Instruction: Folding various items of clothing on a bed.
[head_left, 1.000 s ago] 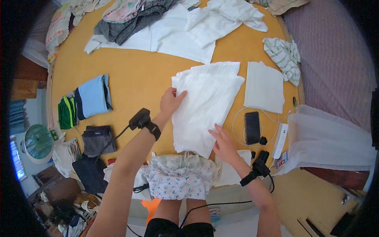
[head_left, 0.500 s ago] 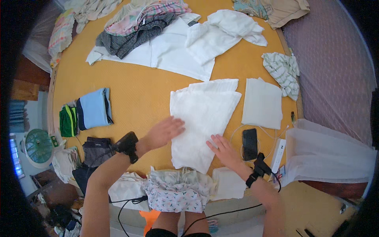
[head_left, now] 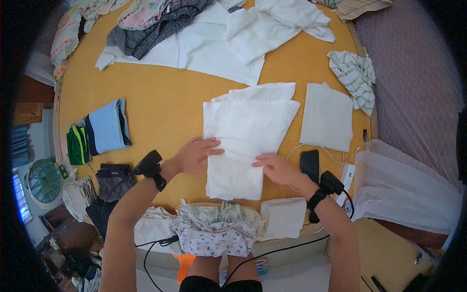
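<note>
A folded white cloth (head_left: 243, 141) lies in front of me, its far end wider and spread in two layers. My left hand (head_left: 197, 155) rests at its left edge, fingers stretched out over the fabric. At the right edge my right hand (head_left: 278, 168) lies on the cloth with its fingers extended to the left. Neither hand shows a grip on the fabric, and the underside of the right hand is hidden. Right of the cloth is a folded white square cloth (head_left: 327, 117). A black phone (head_left: 310, 164) lies close beyond my right hand.
Folded blue (head_left: 108, 127) and green clothes (head_left: 77, 146) sit at the left, dark folded garments (head_left: 115, 181) nearer. White garments (head_left: 209, 51) and a checked one (head_left: 151, 36) heap at the far side. A power strip (head_left: 347, 177), cables and a striped cloth (head_left: 354, 78) are at right.
The cloth's lower right edge has come inward and now runs straighter. My right hand has shifted slightly left and up; the left hand stays at the left edge. The whole view has shifted slightly.
</note>
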{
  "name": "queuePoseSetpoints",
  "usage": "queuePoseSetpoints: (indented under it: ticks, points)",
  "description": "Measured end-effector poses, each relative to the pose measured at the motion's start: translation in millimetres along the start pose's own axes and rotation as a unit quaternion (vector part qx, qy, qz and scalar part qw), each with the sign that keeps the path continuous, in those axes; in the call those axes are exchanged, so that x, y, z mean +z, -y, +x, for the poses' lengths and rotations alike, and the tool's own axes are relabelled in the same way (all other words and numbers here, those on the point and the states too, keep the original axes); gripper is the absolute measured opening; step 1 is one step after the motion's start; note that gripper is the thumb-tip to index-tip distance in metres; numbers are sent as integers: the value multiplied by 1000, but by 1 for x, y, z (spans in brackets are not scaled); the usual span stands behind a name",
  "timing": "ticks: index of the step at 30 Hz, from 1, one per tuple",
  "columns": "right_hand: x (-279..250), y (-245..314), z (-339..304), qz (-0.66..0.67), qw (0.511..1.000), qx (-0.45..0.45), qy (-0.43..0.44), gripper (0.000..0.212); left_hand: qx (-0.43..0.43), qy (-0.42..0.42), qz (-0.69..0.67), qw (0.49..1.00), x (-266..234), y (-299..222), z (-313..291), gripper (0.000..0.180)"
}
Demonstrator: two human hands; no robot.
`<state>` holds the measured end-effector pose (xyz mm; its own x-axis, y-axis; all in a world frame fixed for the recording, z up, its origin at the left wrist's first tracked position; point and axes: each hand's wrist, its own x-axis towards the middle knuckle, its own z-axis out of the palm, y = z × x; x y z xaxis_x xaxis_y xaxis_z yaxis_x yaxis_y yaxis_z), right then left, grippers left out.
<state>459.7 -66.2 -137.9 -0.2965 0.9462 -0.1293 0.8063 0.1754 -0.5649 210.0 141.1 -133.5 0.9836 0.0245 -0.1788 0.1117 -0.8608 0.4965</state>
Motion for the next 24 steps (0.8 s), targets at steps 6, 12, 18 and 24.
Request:
queuePoseSetpoints:
  ticks: [6,12,18,24]
  points:
    - [-36,-39,30,688,586,428,-28,38,-338,-64,-640,687,-15,41,36,34]
    - [-18,-27,35,633,631,421,-152,33,-399,-65,-550,730,-20,22,50,45]
    - [1,-5,40,426,766,337,-344,28,-343,-317,-379,799,-15,-10,52,38]
    - [21,-14,48,140,728,502,-445,61,-473,-310,-336,753,-1,-16,56,43]
